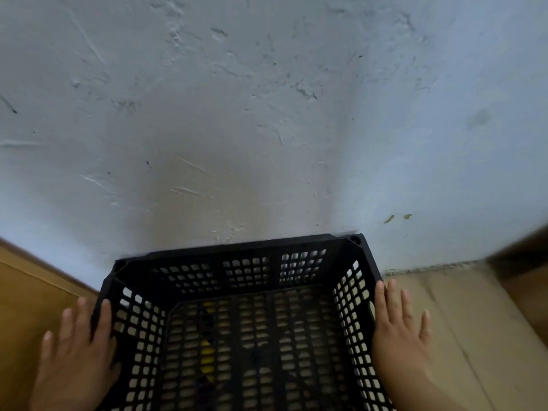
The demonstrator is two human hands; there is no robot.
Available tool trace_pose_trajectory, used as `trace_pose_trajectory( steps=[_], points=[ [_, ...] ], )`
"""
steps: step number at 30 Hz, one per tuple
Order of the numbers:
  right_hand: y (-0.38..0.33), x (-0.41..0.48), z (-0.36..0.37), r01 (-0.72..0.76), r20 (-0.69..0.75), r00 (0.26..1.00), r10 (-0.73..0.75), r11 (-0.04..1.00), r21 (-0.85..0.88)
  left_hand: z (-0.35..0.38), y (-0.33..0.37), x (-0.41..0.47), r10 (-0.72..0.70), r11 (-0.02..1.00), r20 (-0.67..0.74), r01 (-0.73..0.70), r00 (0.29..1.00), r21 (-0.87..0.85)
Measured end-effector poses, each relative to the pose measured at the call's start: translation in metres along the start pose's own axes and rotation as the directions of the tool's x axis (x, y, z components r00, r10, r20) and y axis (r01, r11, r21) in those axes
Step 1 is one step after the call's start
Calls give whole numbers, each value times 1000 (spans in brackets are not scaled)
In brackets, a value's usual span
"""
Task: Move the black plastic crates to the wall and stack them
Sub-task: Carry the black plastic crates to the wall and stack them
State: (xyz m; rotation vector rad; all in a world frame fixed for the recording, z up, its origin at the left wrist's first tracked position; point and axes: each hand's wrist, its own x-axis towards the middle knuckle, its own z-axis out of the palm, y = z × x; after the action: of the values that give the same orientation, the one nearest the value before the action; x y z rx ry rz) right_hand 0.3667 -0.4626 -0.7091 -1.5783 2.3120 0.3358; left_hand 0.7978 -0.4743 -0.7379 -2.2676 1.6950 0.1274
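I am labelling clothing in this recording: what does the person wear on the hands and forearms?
Nothing that shows. The left hand and the right hand are bare: no gloves, no rings on the fingers, no watch or band at the wrists. The right forearm is without a sleeve down to the picture's edge. The picture is slightly blurred, so small marks could escape.

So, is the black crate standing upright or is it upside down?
Upright. The crate has its open top facing up, and the view goes down past its slotted walls to the perforated floor inside.
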Motion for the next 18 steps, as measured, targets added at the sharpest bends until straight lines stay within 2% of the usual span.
trace_pose_trajectory(
  steps=[2,4,7,10,12,15,18],
  points=[
    [-1,-4,-14,11,-45,999,-10,1000,8,-25,23,-14,-13,1000,-30,12,999,-24],
    [2,-14,-31,47,-207,977,-50,999,-15,-67,57,-31,33,995,-72,-39,997,-89],
    [24,-45,-64,16,-370,928,28,993,115,-137,109,-66,141,988,-72,-145,987,-59],
    [50,-88,-109,-101,-320,938,131,989,110,-197,153,-103,247,968,-43,-249,968,-37],
    [78,-120,-132,-178,-373,900,227,971,162,-233,182,-132,329,943,-72,-332,941,-28],
    [125,-171,-156,-347,-392,830,397,917,196,-268,216,-177,528,825,-211,-556,823,-101],
    [171,-224,-171,-447,-399,744,536,843,299,-290,255,-221,683,707,-228,-706,694,-33]
  ],
)
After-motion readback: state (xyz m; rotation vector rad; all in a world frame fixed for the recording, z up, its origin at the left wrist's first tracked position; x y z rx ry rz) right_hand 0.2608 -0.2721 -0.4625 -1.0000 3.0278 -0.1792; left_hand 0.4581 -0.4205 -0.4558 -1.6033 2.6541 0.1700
